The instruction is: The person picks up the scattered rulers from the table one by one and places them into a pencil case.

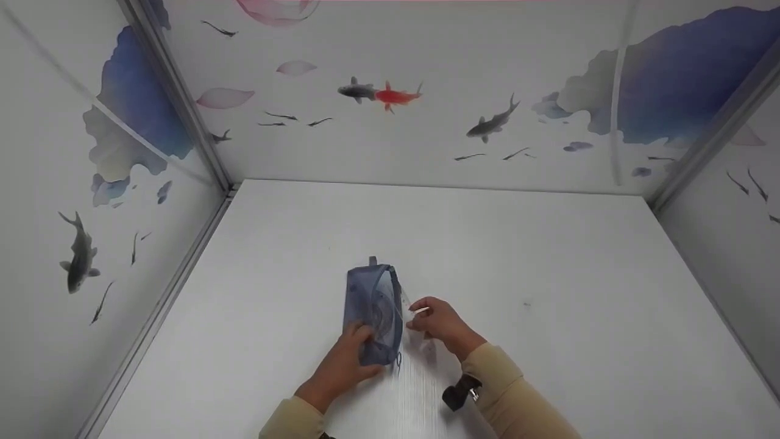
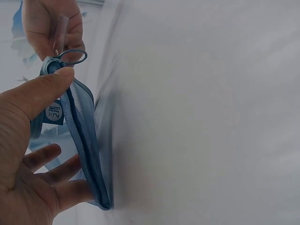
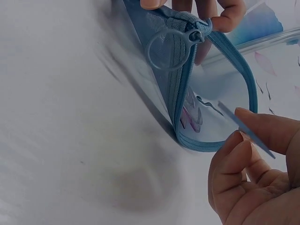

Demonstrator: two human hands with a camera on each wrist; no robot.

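A blue zip pouch (image 1: 361, 294) stands on the white table with its zipped side gaping toward the right. My left hand (image 1: 342, 367) grips its near end; in the left wrist view the thumb (image 2: 49, 89) presses beside the zip and the fingers spread along the side. A zip-pull ring (image 3: 148, 52) dangles at that end. Just right of the opening, my right hand (image 1: 443, 324) pinches a thin clear strip (image 3: 243, 127) between thumb and fingers. The strip's far end reaches to the pouch mouth. A clear curved shape (image 1: 382, 314) shows within the pouch, its kind unclear.
The white table (image 1: 518, 256) is bounded by a printed back wall (image 1: 426, 152) and side walls with fish and petal pictures. A black wrist mount (image 1: 458, 393) hangs below the right sleeve. A small dark mark (image 1: 527, 303) lies on the table at the right.
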